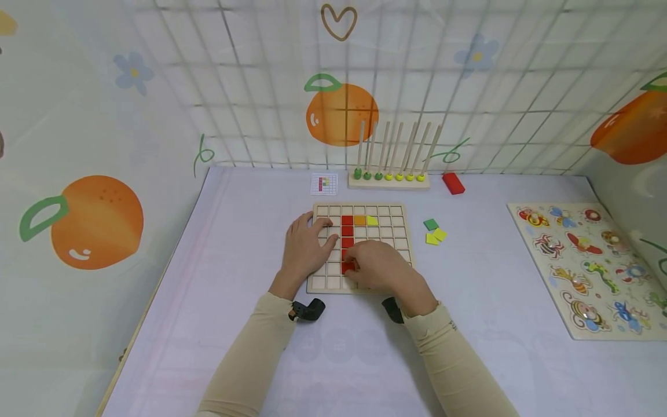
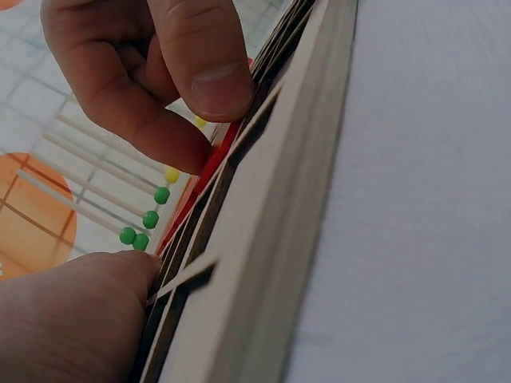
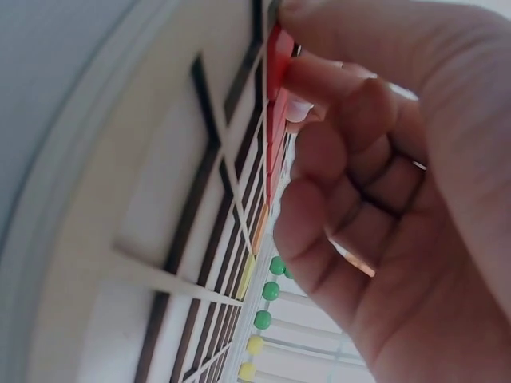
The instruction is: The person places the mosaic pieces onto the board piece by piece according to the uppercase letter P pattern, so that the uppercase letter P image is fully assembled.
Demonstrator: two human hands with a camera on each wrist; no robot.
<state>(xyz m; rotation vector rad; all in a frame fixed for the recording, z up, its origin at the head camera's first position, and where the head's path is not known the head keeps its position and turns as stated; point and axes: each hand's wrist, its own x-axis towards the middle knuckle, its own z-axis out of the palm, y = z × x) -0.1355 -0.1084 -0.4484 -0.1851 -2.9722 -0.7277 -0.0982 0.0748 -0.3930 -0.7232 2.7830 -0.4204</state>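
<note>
A light wooden grid board lies flat on the table, with a column of red square tiles in it. Beside the topmost red tile sit an orange tile and a yellow tile in the same row. My right hand pinches the lowest red tile between thumb and forefinger, down at its cell; its other fingers are curled in. On the board's left side rests my left hand, fingers spread and relaxed, the thumb close to the red column. The right hand covers the board's lower right cells in the head view.
Behind the board stand a small pattern card and a wooden peg rack with green and yellow beads. A red block lies right of the rack. Loose green and yellow tiles lie nearby. An insect puzzle board is far right.
</note>
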